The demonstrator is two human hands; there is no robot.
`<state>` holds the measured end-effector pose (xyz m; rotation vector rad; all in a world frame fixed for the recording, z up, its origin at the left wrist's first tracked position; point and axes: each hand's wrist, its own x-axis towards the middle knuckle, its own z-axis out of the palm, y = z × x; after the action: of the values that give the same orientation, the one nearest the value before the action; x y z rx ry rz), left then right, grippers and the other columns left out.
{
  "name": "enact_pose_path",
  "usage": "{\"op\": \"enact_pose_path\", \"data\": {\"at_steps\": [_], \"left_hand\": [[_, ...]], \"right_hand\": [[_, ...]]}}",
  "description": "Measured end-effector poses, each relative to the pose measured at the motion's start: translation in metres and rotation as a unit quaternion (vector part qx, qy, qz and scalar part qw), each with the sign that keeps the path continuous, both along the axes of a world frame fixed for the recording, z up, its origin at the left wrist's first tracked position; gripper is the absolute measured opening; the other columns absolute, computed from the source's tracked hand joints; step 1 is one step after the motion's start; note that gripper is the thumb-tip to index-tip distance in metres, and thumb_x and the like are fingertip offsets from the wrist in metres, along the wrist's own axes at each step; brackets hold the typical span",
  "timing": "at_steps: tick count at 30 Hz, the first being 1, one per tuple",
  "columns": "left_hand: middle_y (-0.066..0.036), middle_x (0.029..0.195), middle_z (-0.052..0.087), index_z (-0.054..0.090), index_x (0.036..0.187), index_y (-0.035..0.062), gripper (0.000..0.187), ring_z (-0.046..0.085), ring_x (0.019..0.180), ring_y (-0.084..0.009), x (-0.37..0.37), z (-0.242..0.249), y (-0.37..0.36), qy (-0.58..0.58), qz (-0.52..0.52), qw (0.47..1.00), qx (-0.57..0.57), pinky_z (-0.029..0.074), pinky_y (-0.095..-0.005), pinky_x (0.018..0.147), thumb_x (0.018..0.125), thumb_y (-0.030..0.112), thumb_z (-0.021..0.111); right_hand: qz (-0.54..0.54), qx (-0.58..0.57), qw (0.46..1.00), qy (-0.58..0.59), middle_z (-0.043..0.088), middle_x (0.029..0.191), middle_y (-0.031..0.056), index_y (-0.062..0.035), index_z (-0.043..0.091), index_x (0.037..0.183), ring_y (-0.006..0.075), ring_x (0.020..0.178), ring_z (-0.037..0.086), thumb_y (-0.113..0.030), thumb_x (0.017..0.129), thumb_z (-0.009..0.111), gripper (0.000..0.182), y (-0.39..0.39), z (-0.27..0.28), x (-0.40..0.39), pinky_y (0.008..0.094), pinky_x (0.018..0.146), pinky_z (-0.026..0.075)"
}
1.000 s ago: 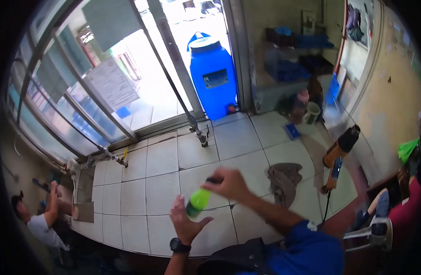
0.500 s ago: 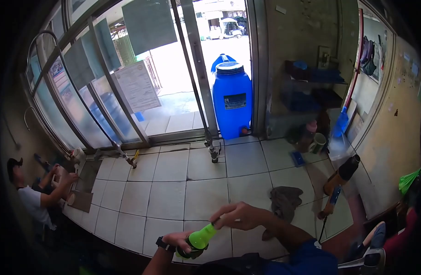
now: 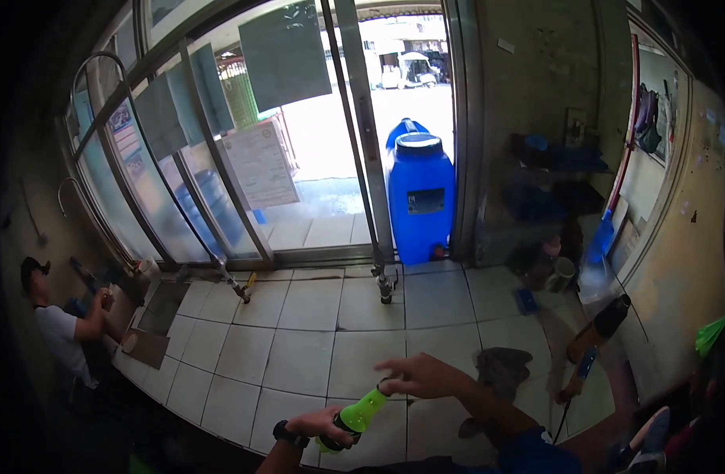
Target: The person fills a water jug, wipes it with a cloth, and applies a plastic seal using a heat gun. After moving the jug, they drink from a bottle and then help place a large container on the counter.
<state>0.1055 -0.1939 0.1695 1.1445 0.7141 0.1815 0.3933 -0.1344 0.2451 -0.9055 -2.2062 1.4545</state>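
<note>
View tilted up since earlier; both hands grip green bottle [image 3: 356, 415], left [image 3: 324, 425] base, right [image 3: 419, 374] cap; label unreadable.

Strong daylight pours through the glass doorway [image 3: 394, 103], blown out outside and glaring off the tiled floor [image 3: 299, 347]. Side walls sit dim. Fisheye bends the edges into black corners; slight blur throughout.

One head-worn camera with a wide fisheye lens looks forward and down over a tiled counter [image 3: 315, 347]. The person's own hands sit close at the bottom edge, the left hand [image 3: 319, 426] and right hand [image 3: 421, 375]. Farther off it faces the glass door [image 3: 323, 158] and blue barrel [image 3: 420, 197]; another person [image 3: 58, 332] is at far left.
</note>
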Motion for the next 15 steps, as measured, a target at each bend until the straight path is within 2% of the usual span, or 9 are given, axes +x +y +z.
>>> {"op": "enact_pose_path", "data": {"at_steps": [2,5,7,8,9,11,12,13,15], "left_hand": [[-0.005,0.088,0.064,0.057,0.108,0.0023,0.049,0.061,0.079,-0.0159,0.004,0.0,0.004,0.021,0.004,1.0,0.017,0.049,-0.03,0.072,0.071,0.024,0.08],[-0.006,0.089,0.064,0.057,0.108,0.0025,0.046,0.062,0.08,-0.0161,-0.007,0.001,0.025,0.03,0.023,0.999,0.039,0.05,-0.0305,0.072,0.073,0.023,0.079],[-0.007,0.09,0.065,0.057,0.109,0.0025,0.043,0.064,0.08,-0.0169,-0.016,0.01,0.04,0.033,0.048,0.997,0.046,0.052,-0.0316,0.071,0.075,0.022,0.076],[-0.008,0.091,0.065,0.057,0.109,0.0026,0.042,0.065,0.079,-0.018,-0.014,0.021,0.049,0.012,0.14,0.985,0.104,0.053,-0.0327,0.071,0.077,0.022,0.075],[-0.009,0.092,0.066,0.056,0.109,0.0027,0.04,0.066,0.078,-0.0191,-0.005,0.048,0.062,-0.008,0.231,0.96,0.159,0.054,-0.0337,0.07,0.079,0.022,0.074],[-0.009,0.096,0.065,0.054,0.107,0.004,0.034,0.068,0.077,-0.02,0.018,0.116,0.087,-0.067,0.357,0.885,0.291,0.057,-0.0355,0.068,0.083,0.02,0.072],[-0.008,0.096,0.064,0.053,0.108,0.0048,0.034,0.067,0.077,-0.0191,0.026,0.146,0.106,-0.07,0.39,0.827,0.4,0.057,-0.0361,0.068,0.084,0.02,0.071],[-0.005,0.095,0.063,0.055,0.109,0.0048,0.04,0.062,0.086,-0.0132,0.034,0.181,0.118,-0.088,0.417,0.797,0.428,0.054,-0.0289,0.075,0.078,0.016,0.078],[-0.005,0.096,0.062,0.055,0.109,0.0038,0.043,0.062,0.085,-0.013,0.052,0.245,0.132,-0.075,0.447,0.701,0.55,0.054,-0.0283,0.074,0.077,0.02,0.079]], "right_hand": [[-0.003,-0.045,0.996,-0.075,0.066,0.099,0.0055,-0.009,0.065,0.108,0.0135,0.084,0.066,-0.008,0.083,0.068,0.025,0.009,0.002,-0.001,0.032,0.072,0.056],[-0.013,0.128,0.986,0.102,0.065,0.092,0.0079,-0.0048,0.064,0.103,0.0153,0.083,0.066,-0.01,0.085,0.067,0.019,0.025,0.002,0.016,0.0309,0.071,0.056],[-0.127,0.007,0.935,0.331,0.063,0.082,0.0086,-0.0021,0.063,0.092,0.0154,0.076,0.065,-0.012,0.086,0.063,0.011,0.07,-0.035,0.024,0.0314,0.067,0.056],[-0.222,-0.007,0.911,0.349,0.062,0.078,0.0079,-0.0024,0.062,0.088,0.0151,0.071,0.064,-0.014,0.086,0.063,0.011,0.098,-0.056,0.027,0.0315,0.064,0.056],[-0.314,-0.024,0.877,0.364,0.06,0.074,0.0072,-0.0028,0.061,0.084,0.0148,0.066,0.063,-0.016,0.085,0.063,0.013,0.126,-0.077,0.027,0.0315,0.06,0.055],[-0.373,-0.144,0.837,0.374,0.058,0.071,0.0052,-0.0053,0.062,0.083,0.0152,0.059,0.06,-0.017,0.082,0.065,0.013,0.172,-0.12,0.023,0.0314,0.055,0.054],[-0.37,-0.14,0.839,0.375,0.058,0.071,0.0052,-0.0053,0.062,0.083,0.0152,0.059,0.06,-0.017,0.082,0.065,0.013,0.19,-0.138,0.016,0.0314,0.055,0.054],[-0.415,-0.144,0.847,0.301,0.058,0.069,0.0055,-0.0047,0.061,0.079,0.0165,0.058,0.061,-0.022,0.083,0.064,0.019,0.205,-0.157,0.007,0.0319,0.052,0.052],[-0.453,-0.139,0.85,0.229,0.058,0.067,0.0057,-0.0041,0.06,0.076,0.0177,0.058,0.062,-0.028,0.084,0.063,0.025,0.232,-0.177,-0.012,0.0325,0.05,0.049]]}}
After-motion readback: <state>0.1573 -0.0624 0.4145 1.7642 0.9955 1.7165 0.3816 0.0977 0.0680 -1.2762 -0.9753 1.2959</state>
